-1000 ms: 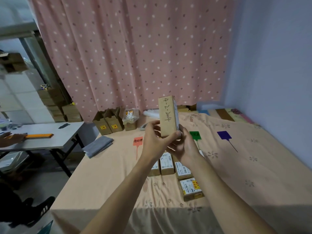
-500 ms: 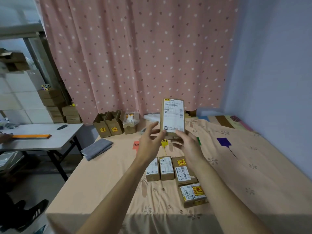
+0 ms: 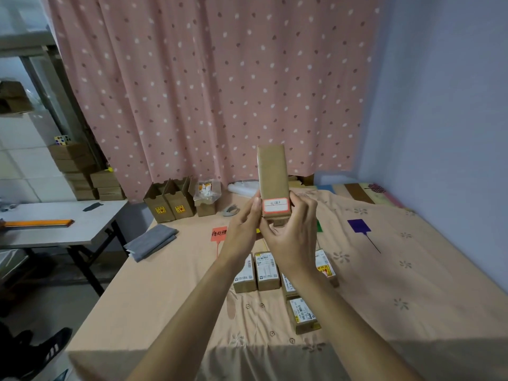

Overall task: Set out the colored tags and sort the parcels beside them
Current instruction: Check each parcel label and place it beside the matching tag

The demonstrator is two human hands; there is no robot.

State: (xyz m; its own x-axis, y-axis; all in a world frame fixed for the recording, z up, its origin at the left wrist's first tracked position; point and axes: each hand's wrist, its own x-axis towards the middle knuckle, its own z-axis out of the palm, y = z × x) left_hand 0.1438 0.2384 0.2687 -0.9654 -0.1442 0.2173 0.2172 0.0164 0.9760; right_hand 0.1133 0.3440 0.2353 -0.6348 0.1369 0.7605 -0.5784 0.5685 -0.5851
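I hold a brown cardboard parcel [image 3: 272, 177] upright in front of me, above the peach-covered table [image 3: 165, 284]. A small red-bordered label sits near its lower end. My left hand [image 3: 242, 229] grips its lower left edge and my right hand [image 3: 294, 237] grips its lower right side. On the cloth lie an orange tag [image 3: 219, 232] with writing, a purple tag [image 3: 358, 226], and a green tag [image 3: 319, 226] mostly hidden by my right hand. Several labelled parcels [image 3: 265, 270] lie below my hands, and one more parcel [image 3: 302, 317] lies nearer me.
Open brown boxes [image 3: 170, 200] and a bagged box [image 3: 206, 198] stand at the table's far edge by the pink curtain. A folded grey cloth [image 3: 151, 242] lies at the left edge. A grey side table [image 3: 63, 224] stands left; a shoe [image 3: 46, 350] is on the floor.
I have turned the parcel in my hands: first a handwritten side faced me, then the shipping label, now a plain brown face with the small red-bordered label. Both hands kept hold.
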